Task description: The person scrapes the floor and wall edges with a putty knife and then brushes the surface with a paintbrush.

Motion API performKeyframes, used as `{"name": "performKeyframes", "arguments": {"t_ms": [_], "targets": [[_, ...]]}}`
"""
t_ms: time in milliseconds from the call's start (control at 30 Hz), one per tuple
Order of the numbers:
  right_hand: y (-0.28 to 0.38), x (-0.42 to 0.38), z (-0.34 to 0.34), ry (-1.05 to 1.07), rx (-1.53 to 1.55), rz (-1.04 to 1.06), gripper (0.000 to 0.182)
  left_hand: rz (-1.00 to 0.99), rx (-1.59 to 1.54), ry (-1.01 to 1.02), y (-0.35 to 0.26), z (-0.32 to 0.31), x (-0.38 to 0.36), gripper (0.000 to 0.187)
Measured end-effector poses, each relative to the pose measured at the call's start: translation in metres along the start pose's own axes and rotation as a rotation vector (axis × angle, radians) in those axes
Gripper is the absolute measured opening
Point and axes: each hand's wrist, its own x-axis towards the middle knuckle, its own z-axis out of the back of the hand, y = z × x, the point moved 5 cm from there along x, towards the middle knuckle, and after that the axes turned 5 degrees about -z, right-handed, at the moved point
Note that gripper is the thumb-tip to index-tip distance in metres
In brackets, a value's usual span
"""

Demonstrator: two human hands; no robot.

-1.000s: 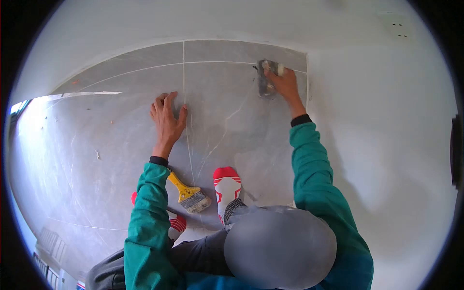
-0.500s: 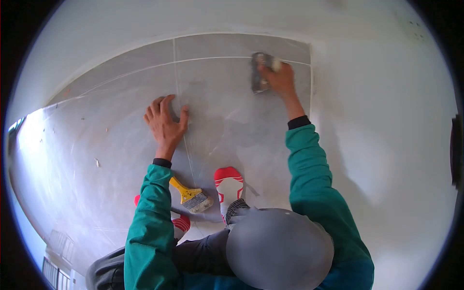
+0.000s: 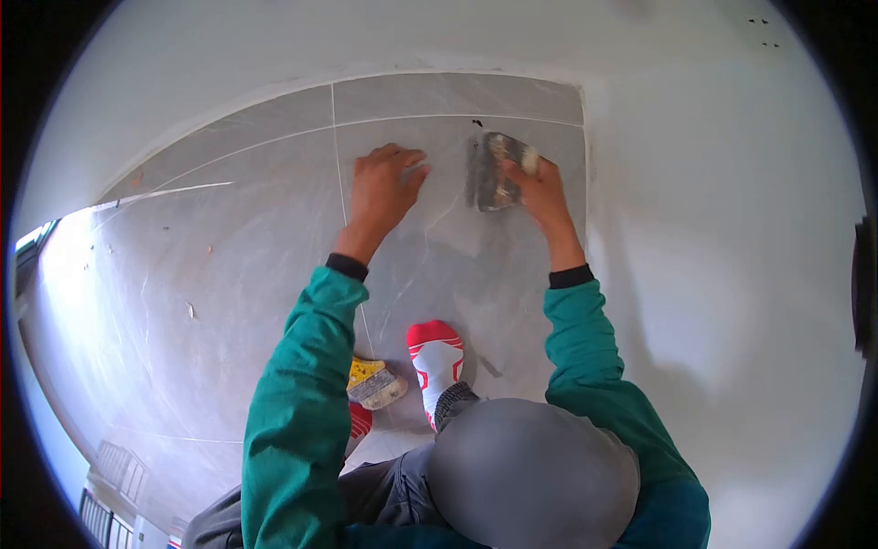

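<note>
My right hand is closed round a wide, stained putty knife with a pale handle end. Its broad, dirty blade lies against the grey floor tile, just short of the grout line by the wall. To its left, my left hand hovers over or rests on the tile, empty, fingers slightly bent and thumb apart. Small black crumbs sit by the blade's upper corner. Partly behind my left sleeve, a yellow-handled wide brush lies on the floor next to my socked foot.
White walls bound the floor at the right and along the top. Small scraps of debris dot the tiles on the left. A grey cap covers part of the lower view. Bright light reflects at the left edge.
My left hand has moved right, across the vertical grout line. My right hand has drawn the putty knife down toward me, and black crumbs now show where it was.
</note>
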Motion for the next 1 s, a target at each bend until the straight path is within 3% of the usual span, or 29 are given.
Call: {"name": "performKeyframes", "arguments": {"t_ms": [100, 167, 233, 267, 333, 400, 467, 533, 633, 700, 767, 800, 833, 900, 933, 1000], "targets": [[-0.004, -0.002, 0.021, -0.09, 0.032, -0.086, 0.02, 0.055, -0.11, 0.086, -0.01, -0.019, 0.02, 0.022], [-0.006, 0.004, 0.032, -0.117, 0.053, -0.119, 0.019, 0.031, -0.028, 0.116, -0.018, -0.027, 0.022, 0.025], [0.006, 0.016, 0.038, -0.072, -0.291, 0.022, 0.022, -0.003, 0.052, 0.148, -0.021, -0.032, 0.019, 0.028], [0.011, 0.015, 0.039, -0.079, -0.283, 0.016, 0.022, -0.011, 0.154, 0.103, -0.018, -0.029, 0.009, 0.032], [0.03, 0.014, 0.036, -0.152, -0.79, 0.228, 0.024, -0.036, 0.252, 0.065, -0.011, -0.026, -0.004, 0.036], [0.024, 0.029, 0.045, -0.078, -0.632, 0.165, 0.027, -0.154, 0.247, -0.021, -0.01, -0.016, -0.01, 0.04], [0.016, 0.044, 0.044, 0.014, -0.483, 0.102, 0.031, -0.137, 0.245, -0.018, -0.01, -0.015, -0.01, 0.039], [0.022, 0.05, 0.042, -0.052, -0.516, 0.316, 0.031, -0.119, 0.241, -0.025, -0.011, -0.014, -0.01, 0.038], [0.017, 0.051, 0.003, -0.048, -0.777, 0.342, 0.033, -0.084, 0.233, 0.011, -0.007, -0.017, -0.009, 0.042], [0.022, 0.051, -0.001, 0.062, -0.769, 0.289, 0.038, -0.114, 0.21, -0.015, -0.008, -0.015, -0.011, 0.042], [0.03, 0.06, 0.018, -0.061, -0.547, 0.233, 0.042, -0.088, 0.219, -0.012, -0.007, -0.014, -0.013, 0.042], [0.03, 0.062, 0.01, -0.068, -0.838, 0.291, 0.041, -0.081, 0.217, -0.006, -0.007, -0.016, -0.01, 0.042], [0.032, 0.066, 0.013, -0.073, -0.843, 0.298, 0.041, -0.084, 0.215, -0.015, -0.007, -0.016, -0.006, 0.042], [0.036, 0.062, 0.014, -0.03, -0.792, 0.351, 0.042, -0.104, 0.204, -0.031, -0.009, -0.015, -0.009, 0.04], [0.029, 0.064, 0.008, 0.137, -0.877, 0.237, 0.041, -0.093, 0.212, -0.038, -0.007, -0.015, -0.012, 0.04], [0.031, 0.065, 0.005, 0.116, -0.915, 0.245, 0.039, -0.103, 0.21, -0.038, -0.01, -0.013, -0.01, 0.039]]}}
